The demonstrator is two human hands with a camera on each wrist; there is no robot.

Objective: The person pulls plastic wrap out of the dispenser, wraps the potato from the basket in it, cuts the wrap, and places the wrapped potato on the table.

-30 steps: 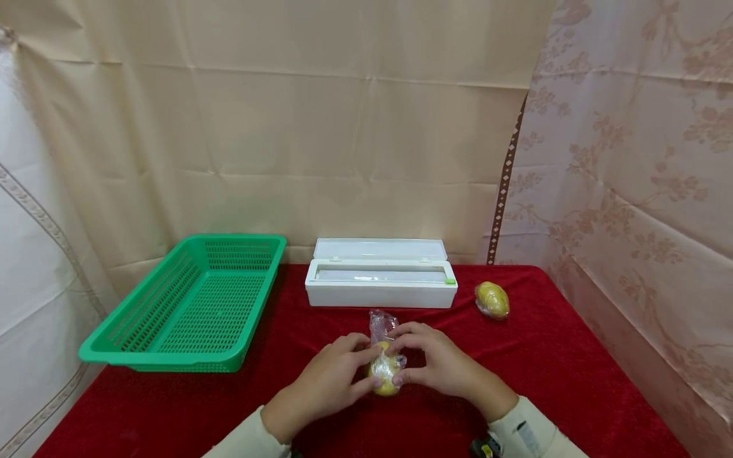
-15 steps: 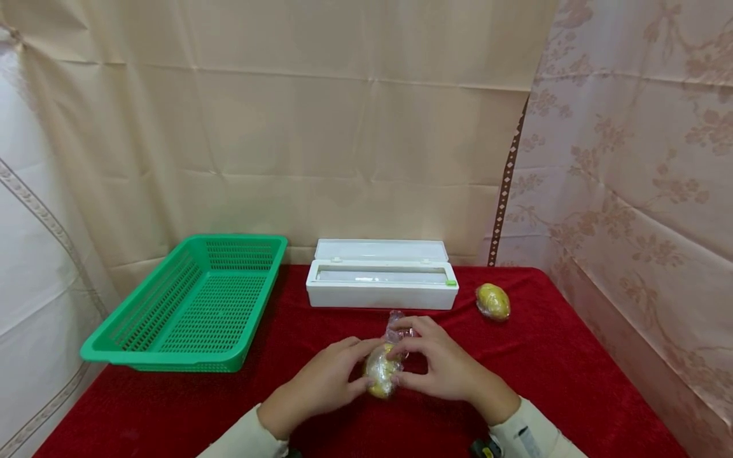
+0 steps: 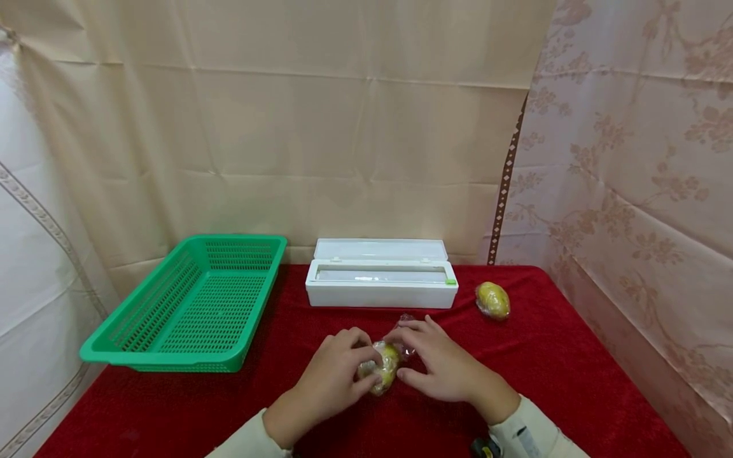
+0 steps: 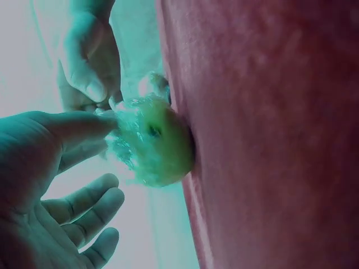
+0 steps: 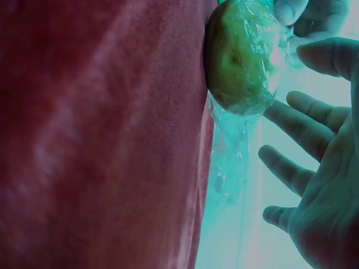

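Observation:
A yellow potato in crinkled cling film lies on the red cloth between both hands. My left hand holds it from the left, its thumb and bent index finger on the wrapped side. On the other side, my right hand has its fingers spread and extended, fingertips at the film by the potato's far end. A loose tail of cling film trails from the potato beneath the right fingers. Behind them stands a white cling film dispenser with its lid raised.
Another film-wrapped potato rests at the back right. A green plastic basket occupies the left of the red-covered table. Curtains hang behind the table and at its sides.
The potato has turned between the hands, and its film tail has swung right, now partly under the right hand. The left fingers have bent further over the potato; the right fingertips have shifted off it.

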